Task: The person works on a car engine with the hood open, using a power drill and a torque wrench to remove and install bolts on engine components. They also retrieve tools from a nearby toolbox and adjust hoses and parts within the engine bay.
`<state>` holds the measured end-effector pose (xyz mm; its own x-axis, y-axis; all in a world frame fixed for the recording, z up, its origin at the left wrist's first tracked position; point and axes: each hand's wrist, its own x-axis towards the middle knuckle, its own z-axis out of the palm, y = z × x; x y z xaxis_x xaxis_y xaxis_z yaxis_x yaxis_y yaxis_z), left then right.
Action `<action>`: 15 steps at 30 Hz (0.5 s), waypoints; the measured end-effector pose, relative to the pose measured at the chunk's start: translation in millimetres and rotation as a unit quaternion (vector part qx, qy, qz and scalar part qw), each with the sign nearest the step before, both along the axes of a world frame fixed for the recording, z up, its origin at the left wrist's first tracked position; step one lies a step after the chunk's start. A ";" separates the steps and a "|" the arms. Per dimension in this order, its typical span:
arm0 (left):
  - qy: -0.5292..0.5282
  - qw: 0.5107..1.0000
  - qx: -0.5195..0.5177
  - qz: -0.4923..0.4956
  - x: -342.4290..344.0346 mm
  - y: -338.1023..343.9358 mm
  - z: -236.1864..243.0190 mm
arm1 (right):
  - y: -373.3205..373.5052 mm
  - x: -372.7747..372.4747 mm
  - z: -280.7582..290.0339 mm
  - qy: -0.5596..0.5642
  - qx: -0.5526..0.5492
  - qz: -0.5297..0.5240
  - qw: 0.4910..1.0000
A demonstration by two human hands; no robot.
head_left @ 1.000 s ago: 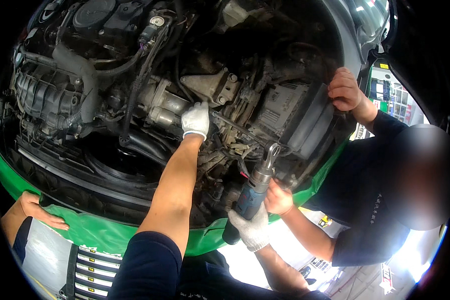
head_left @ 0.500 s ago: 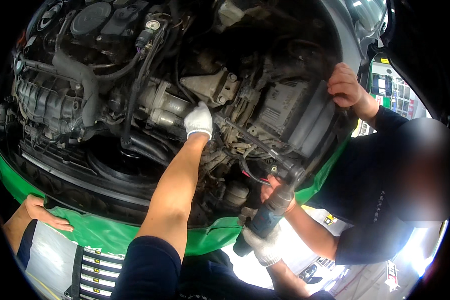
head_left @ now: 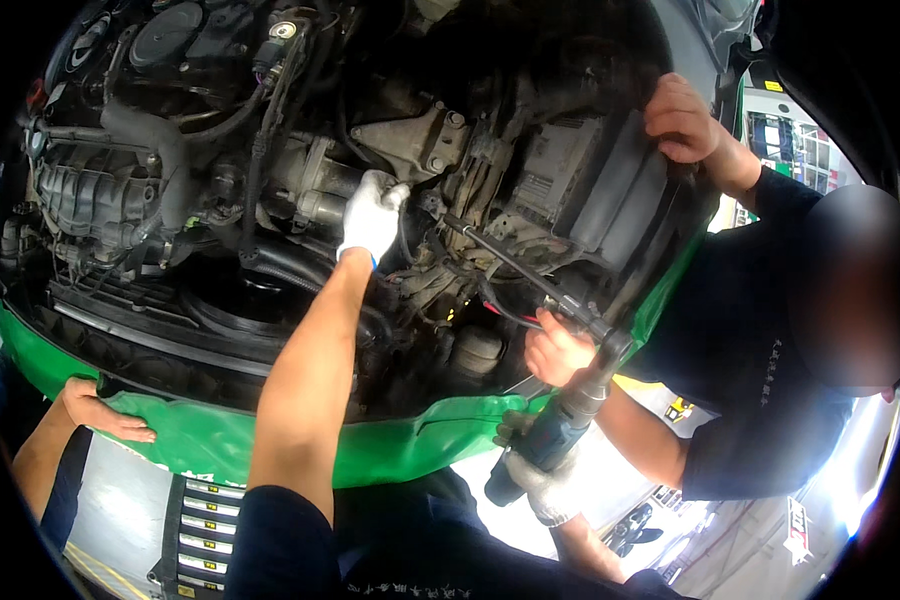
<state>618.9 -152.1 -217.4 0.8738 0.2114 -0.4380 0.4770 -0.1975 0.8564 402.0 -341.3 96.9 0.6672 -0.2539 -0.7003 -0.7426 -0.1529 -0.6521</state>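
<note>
My left hand (head_left: 372,215), in a white glove, is in the engine bay with its fingers curled by a metal bracket (head_left: 410,140). What the fingers hold, if anything, is hidden. My right hand (head_left: 545,485), also gloved, grips a dark cordless ratchet wrench (head_left: 560,425) at the lower right. From its angled head a long extension bar (head_left: 515,262) slants up-left among the cables, its tip a little to the right of my left hand. A co-worker's bare hand (head_left: 560,350) is beside the wrench head and bar, and may be touching them.
That co-worker's other hand (head_left: 682,118) rests by a black box (head_left: 615,185) on the right. Another person's bare hand (head_left: 110,412) lies on the green fender cover (head_left: 220,440) at the left. Hoses and the engine (head_left: 100,195) fill the left. A tool cabinet (head_left: 207,530) stands below.
My left hand has drawn back slightly left from the bar's tip and turned, fingers now showing. The wrench and my right hand have shifted slightly right. The view has shifted a little.
</note>
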 end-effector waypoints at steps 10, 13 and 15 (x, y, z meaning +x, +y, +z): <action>0.014 0.987 -0.018 -0.156 -75.3 -49.6 57.8 | -12.3 -34.1 37.1 0.010 -0.007 -0.024 1.000; -0.038 0.983 0.061 -0.166 -87.7 -55.2 51.8 | -15.8 -44.6 49.1 -0.009 -0.008 -0.014 1.000; -0.042 0.981 0.082 -0.168 -91.5 -55.5 51.0 | -18.6 -55.5 54.0 -0.028 -0.004 -0.022 0.999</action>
<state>527.4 -207.6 -166.4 0.9381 -0.0333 -0.3448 0.2898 -0.4699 0.8338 346.5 -359.8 150.9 0.6941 -0.2883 -0.6596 -0.7104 -0.1260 -0.6924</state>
